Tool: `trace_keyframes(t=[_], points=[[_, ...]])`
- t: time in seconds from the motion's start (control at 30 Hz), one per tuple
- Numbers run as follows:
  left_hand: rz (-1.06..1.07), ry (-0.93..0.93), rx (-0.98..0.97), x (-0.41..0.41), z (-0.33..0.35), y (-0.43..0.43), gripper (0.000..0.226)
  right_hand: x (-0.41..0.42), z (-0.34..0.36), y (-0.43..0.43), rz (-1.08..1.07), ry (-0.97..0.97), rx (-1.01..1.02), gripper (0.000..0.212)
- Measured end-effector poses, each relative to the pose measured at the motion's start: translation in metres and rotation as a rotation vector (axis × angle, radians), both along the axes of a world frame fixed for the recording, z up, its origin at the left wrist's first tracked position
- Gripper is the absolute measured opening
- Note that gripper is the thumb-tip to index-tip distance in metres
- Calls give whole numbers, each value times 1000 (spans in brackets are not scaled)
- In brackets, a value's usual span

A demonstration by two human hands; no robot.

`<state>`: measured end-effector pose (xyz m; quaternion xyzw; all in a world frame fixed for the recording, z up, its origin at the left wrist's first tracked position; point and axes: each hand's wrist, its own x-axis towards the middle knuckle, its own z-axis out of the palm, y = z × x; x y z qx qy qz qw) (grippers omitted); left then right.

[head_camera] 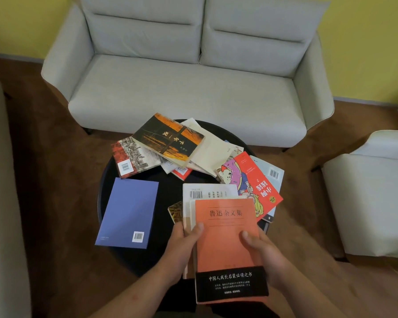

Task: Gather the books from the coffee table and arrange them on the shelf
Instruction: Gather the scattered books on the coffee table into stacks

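Note:
A small stack of books topped by an orange book point(225, 235) with a black band is held over the near edge of the round black coffee table point(170, 187). My left hand point(182, 244) grips the stack's left edge, thumb on the cover. My right hand point(262, 253) grips its right edge, thumb on top. A white book with a barcode point(207, 191) lies under the orange one in the stack. On the table lie a blue book point(129, 214), a red cartoon book point(251, 180), an orange-and-black book point(168, 138) and several more in a loose heap.
A light grey two-seat sofa point(189, 83) stands behind the table. A pale armchair point(372, 198) is at the right and another seat edge point(2, 180) at the left. Brown carpet surrounds the table. No shelf is in view.

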<state>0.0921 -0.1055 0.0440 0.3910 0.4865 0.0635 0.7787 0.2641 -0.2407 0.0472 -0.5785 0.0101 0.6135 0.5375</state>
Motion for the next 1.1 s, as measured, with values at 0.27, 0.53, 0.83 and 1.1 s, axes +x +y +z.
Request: trace_keyframes(t=[0.27,0.53,0.83,1.1], points=[[-90,53,-39,-1,-1,-28,35,-5,-10,-13,-63,18,-7,65],[-633,313,516,8,-24,12,38,32,-27,-46,-71,105,-213,62],[-1139,717,1209,14,-92,25,78,61,-37,-79,-112,58,-176,105],[-1084,812,1306,30,-62,-3,65,66,-36,-94,-96,88,-160,110]])
